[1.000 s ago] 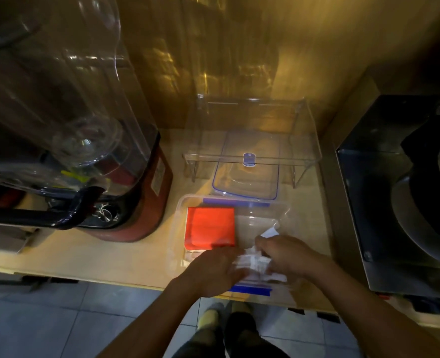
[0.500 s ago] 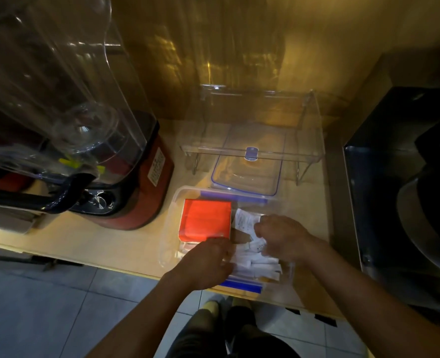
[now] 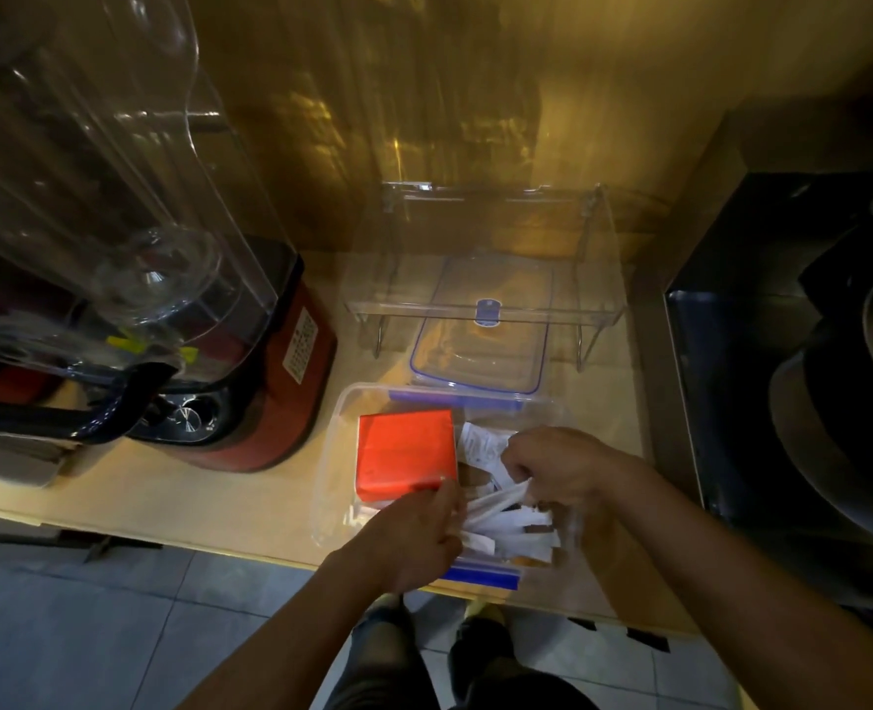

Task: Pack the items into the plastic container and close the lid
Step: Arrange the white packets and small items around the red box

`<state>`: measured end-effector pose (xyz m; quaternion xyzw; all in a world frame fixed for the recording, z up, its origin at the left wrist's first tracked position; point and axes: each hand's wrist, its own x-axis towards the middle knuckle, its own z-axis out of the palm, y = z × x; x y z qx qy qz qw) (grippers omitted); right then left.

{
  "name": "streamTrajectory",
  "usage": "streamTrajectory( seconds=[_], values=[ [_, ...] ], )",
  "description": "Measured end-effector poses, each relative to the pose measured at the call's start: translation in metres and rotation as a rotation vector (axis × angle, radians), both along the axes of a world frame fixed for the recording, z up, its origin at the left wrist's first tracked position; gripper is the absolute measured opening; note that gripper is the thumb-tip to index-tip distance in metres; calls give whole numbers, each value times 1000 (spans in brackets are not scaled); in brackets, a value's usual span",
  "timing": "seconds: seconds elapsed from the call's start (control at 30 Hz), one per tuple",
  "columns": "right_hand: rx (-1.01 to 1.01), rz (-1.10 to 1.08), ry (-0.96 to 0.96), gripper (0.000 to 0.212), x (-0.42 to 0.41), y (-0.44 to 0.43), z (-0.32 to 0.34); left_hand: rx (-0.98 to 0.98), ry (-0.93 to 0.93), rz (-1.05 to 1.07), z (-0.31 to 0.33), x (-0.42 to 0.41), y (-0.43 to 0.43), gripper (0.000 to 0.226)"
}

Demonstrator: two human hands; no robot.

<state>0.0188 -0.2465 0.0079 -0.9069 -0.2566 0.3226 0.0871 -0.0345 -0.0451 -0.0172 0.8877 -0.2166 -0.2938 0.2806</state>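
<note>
A clear plastic container with blue clips stands at the counter's front edge. An orange packet lies flat in its left half. In its right half lies a bundle of white paper sachets. My left hand grips the sachets' near-left ends, inside the container. My right hand is closed on their far ends, over the container's right side. The container's clear lid with blue trim lies flat behind it, under a wire-legged shelf.
A red blender base with a large clear jug stands left of the container. A clear acrylic shelf spans the lid. A black appliance fills the right. The wall is close behind; tiled floor lies below the counter edge.
Both hands have lowered the sachets from the container's near rim into its right half, beside the orange packet. The sachets now lie spread out low in the container.
</note>
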Motion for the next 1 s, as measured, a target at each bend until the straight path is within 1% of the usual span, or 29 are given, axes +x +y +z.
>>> streamTrajectory(
  seconds=[0.03,0.1,0.17,0.23,0.3,0.37,0.43,0.5,0.57,0.6,0.67,0.8,0.83,0.9,1.0],
  values=[
    [21,-29,16,31,2,-2,2,-15,6,17,1,0,-1,30],
    [91,-111,15,21,7,-4,7,-37,-11,9,0,-1,-2,45],
    [157,-198,-47,21,10,-6,9,-60,-30,-31,0,0,-2,57],
    [199,-264,-108,33,10,-6,7,-66,-49,-48,0,4,0,54],
    [211,-300,-146,42,7,-4,4,-29,-64,-38,-2,6,2,43],
    [211,-314,-123,41,4,-4,0,13,-95,-16,-5,4,1,36],
    [153,-249,-60,26,0,-4,-1,30,-158,22,-7,3,-2,33],
    [70,-109,-15,3,-4,-2,-1,28,-212,50,-10,2,-7,32],
    [25,-16,46,17,-6,0,-3,38,-240,41,-12,2,-13,30],
    [0,-3,56,26,-5,0,-4,49,-241,35,-13,2,-15,30],
    [-33,-6,-16,37,-3,-1,-2,63,-217,10,-13,2,-16,29],
    [74,-151,-142,38,0,2,-2,50,-168,-81,-10,4,-14,24],
    [37,-138,-190,38,1,5,-3,55,-154,-85,-9,3,-14,25],
    [-91,-38,-270,38,4,9,-8,74,-110,-65,-7,2,-16,31],
    [-276,136,-304,36,5,10,-21,78,-71,-56,-3,-1,-17,41]
  ],
)
